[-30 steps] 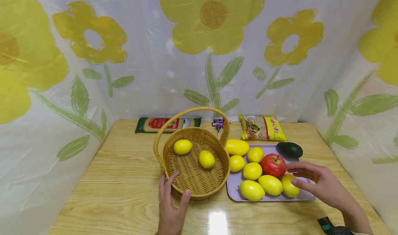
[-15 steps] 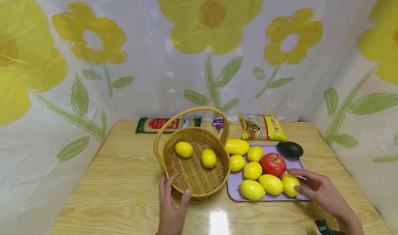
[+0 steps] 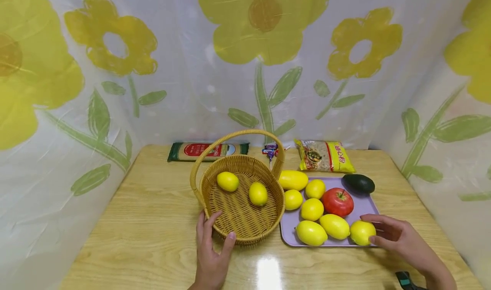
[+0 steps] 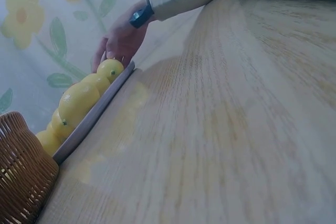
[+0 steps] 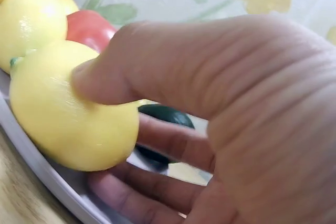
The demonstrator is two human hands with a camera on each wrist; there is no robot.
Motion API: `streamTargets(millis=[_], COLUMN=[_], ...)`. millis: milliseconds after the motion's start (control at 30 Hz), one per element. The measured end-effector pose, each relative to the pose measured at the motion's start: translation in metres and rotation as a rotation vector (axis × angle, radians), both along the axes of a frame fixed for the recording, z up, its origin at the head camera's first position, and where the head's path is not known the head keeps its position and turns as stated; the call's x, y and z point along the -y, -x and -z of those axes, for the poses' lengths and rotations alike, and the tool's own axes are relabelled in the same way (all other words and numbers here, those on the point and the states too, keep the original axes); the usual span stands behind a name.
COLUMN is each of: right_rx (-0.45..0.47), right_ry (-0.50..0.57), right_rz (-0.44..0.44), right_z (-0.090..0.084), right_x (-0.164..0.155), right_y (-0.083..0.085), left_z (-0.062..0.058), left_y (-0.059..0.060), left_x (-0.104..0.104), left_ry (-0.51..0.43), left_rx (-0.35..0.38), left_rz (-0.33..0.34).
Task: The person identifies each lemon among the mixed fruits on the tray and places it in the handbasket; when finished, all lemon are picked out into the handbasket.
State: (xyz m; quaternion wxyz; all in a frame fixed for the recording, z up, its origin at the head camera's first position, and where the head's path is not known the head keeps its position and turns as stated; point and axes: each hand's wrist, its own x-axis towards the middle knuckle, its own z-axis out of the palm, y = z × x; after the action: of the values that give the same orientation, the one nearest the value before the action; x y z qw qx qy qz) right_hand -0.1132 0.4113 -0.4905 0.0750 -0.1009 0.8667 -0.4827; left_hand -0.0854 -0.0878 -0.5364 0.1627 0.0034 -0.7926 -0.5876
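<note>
My right hand pinches a yellow lemon at the front right corner of the lilac tray. In the right wrist view the thumb presses on its top side and the other fingers reach round behind and below it. My left hand rests against the front left of a round wicker basket, fingers and thumb spread along its rim. Two lemons lie inside the basket. Beside the held lemon, several lemons and a red apple sit on the tray.
An avocado-like dark green fruit lies at the tray's back right. A long yellow fruit is at its back left. Behind stand a green-ended packet, wrapped lollipops and a yellow food bag. The basket's tall handle arches up.
My right hand has come down from beside the apple and taken hold of the corner lemon, which has shifted slightly right. The left hand has stayed at the basket.
</note>
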Motion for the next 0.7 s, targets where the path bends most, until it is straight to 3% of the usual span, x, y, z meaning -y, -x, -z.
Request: streamTargets(millis=[333, 433, 567, 700], right_rx=[0.088, 0.11, 0.017, -0.148], right_ry=[0.064, 0.025, -0.059, -0.037], right_rz=[-0.041, 0.007, 0.109, 0.153], right_z=[-0.001, -0.001, -0.002, -0.008], right_x=[-0.005, -0.004, -0.001, 0.007], right_y=[-0.001, -0.001, -0.004, -0.009], left_z=[-0.002, -0.002, -0.002, -0.001], left_y=[0.001, 0.001, 0.001, 0.001], left_x=[0.001, 0.001, 0.001, -0.001], left_ry=[0.012, 0.011, 0.004, 0.003], left_rx=[0.015, 0.015, 0.014, 0.022], left_rz=[-0.002, 0.0, 0.003, -0.003])
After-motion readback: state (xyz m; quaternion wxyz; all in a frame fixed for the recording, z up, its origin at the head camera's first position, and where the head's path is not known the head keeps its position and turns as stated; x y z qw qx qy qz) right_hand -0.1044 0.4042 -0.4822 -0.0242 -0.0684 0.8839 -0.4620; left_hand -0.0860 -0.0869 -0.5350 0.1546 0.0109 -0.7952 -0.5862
